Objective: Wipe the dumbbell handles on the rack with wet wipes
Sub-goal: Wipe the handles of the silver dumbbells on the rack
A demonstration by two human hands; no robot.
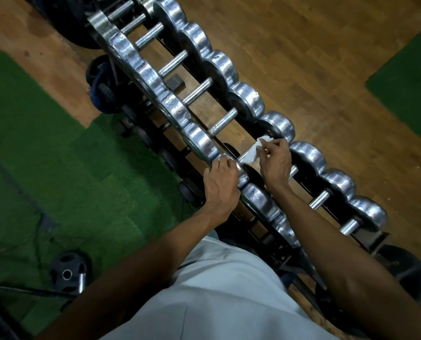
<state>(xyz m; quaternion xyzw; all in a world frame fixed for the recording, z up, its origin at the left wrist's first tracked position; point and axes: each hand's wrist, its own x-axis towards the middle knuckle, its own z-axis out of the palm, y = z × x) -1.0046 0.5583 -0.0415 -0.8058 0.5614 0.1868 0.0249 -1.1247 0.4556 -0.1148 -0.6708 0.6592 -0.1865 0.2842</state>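
Dumbbell handle [241, 159] mid-row on the rack [366, 241], left hand [220, 181] curled over the near chrome head [238, 173], white wet wipe [254, 149] wrapped on the bar, right hand [275, 160] pinching it, wood floor [315, 57] beyond

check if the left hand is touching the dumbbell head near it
Touching. The head view shows the left hand with fingers curled over the near dumbbell head, no gap, while the right hand holds the wipe.

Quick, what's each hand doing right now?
Left hand: fingers curled over the near dumbbell head, gripping it.
Right hand: fingers pinch the white wet wipe on the dumbbell handle.
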